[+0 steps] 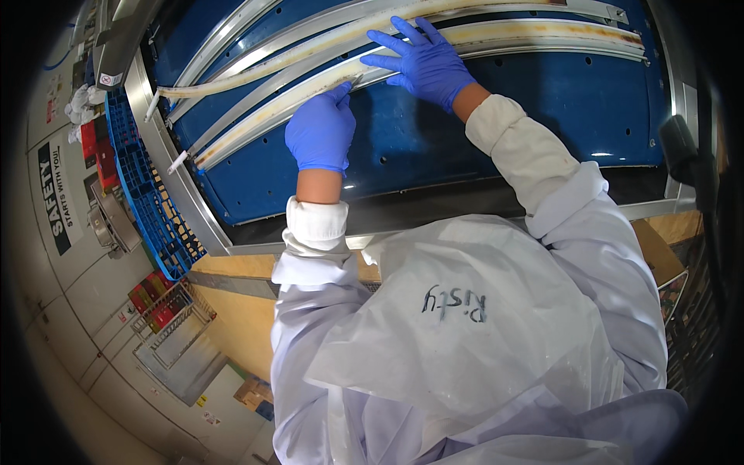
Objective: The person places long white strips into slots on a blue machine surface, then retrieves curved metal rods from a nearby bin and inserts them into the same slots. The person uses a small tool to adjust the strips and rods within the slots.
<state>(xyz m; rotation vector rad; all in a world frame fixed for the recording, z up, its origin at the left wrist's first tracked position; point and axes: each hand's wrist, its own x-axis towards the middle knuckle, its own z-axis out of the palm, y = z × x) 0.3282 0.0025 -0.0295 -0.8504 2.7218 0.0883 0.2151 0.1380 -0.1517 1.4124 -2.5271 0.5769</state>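
Observation:
Both my hands wear blue gloves over a blue panel [558, 93] crossed by long curved metal rails. My left hand [319, 130] is closed at the near stained white strip [542, 32], its fingers pinched together. A small dark tip shows at the fingertips, too little of it to name. Further right, my right hand [425, 66] lies with fingers spread over the same strip, palm down. Behind that one, a second white strip [256, 76] with yellow-brown stains curves along its rail, its left end sticking out past the panel.
A metal frame [190, 186] borders the panel, with a dark handle-like part [680, 147] at the right. On the left stand a blue plastic pallet [143, 178], red crates [105, 151] and a metal sink-like unit [112, 221]. A metal trolley [174, 360] stands lower left.

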